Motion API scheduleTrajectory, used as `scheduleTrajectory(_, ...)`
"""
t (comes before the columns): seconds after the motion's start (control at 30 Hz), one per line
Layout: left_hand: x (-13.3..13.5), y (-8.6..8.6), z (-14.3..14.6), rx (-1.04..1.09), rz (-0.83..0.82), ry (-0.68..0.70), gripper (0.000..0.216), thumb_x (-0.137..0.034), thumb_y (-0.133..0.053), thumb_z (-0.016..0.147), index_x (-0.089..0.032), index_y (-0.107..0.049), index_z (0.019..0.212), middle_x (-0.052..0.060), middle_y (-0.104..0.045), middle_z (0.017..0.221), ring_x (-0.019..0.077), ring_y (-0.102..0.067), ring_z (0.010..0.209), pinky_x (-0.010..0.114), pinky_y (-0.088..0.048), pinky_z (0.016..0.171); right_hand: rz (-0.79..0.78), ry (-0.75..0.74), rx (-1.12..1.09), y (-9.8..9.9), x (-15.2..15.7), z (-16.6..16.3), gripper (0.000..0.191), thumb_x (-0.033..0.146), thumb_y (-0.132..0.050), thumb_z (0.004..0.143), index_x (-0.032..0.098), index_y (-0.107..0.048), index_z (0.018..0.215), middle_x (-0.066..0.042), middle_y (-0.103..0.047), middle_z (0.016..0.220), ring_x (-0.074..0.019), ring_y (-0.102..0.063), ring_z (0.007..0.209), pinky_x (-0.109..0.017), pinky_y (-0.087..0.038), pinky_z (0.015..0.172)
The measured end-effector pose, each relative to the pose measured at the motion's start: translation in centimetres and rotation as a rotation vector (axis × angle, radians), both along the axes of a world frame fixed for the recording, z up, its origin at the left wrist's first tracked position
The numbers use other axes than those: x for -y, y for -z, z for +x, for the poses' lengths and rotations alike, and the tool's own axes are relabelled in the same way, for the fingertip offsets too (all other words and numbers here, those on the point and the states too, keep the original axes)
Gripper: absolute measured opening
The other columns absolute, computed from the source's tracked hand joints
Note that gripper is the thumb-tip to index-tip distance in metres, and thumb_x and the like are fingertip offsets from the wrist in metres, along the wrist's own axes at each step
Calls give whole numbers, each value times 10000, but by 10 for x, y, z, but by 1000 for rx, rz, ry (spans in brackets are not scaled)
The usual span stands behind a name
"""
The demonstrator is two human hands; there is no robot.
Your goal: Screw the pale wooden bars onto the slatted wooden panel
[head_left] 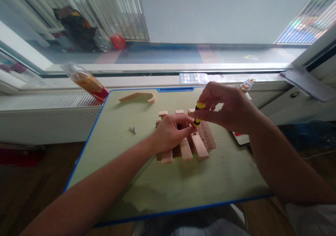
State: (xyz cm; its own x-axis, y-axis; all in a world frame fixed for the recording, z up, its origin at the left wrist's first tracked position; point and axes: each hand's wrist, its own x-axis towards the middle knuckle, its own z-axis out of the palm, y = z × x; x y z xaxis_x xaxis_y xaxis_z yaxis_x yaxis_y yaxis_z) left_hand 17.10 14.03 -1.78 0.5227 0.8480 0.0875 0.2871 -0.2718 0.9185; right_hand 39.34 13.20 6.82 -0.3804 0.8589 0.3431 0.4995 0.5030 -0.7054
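Note:
My right hand [227, 105] grips the handle of a short yellow-and-black screwdriver [200, 106], which stands nearly upright. The thumb and forefinger of my left hand [172, 131] close around the screwdriver's lower end; its tip is hidden. Beneath them lies a wooden piece with several pale slats [186, 150] set across a darker brown board [208, 136]. A dark spot, perhaps a screw or hole, shows on the rightmost slat below the fingers. My left palm covers part of the left slat.
On the green table [110, 169] with blue edging, loose screws [133, 130] lie to the left. Behind them is a curved pale wooden piece [139, 97]. A bottle [88, 84] leans by the table's left corner. A white object with a dark edge [240, 138] is partly behind my right arm.

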Motion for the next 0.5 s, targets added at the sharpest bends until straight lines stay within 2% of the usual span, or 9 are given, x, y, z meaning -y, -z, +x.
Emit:
scheduleTrajectory(0.13,0,0,0,-4,11,12,252,-374,-800,921,-192,-871,1080,56,-829,920,162,-700,780,275,-530,700,-59,-56,7,-5,3,1,278,401,-889,859,183,-771,987,-38,-776,921,-149,-680,752,-306,-556,653)
scheduleTrajectory(0.3,0,-1,-2,12,7,64,293,-380,-766,961,-201,-863,1172,68,-844,1009,190,-749,887,296,-569,789,-194,-196,-11,-11,3,15,336,347,-779,954,197,-816,1252,-64,-832,1056,-195,-761,899,-349,-618,791)
scheduleTrajectory(0.4,0,-1,-2,-1,8,73,301,-390,-745,977,-202,-859,1181,68,-845,1039,190,-751,902,299,-571,808,-219,-228,-6,-10,1,19,404,337,-758,968,207,-787,1349,-64,-836,1080,-184,-757,864,-339,-617,758)
scheduleTrajectory(0.5,0,-2,-2,-22,16,64,286,-394,-733,977,-193,-869,1126,69,-844,995,186,-742,878,284,-559,769,-158,-190,7,-7,1,15,367,359,-770,962,194,-806,1287,-56,-830,1022,-148,-716,748,-312,-589,681)
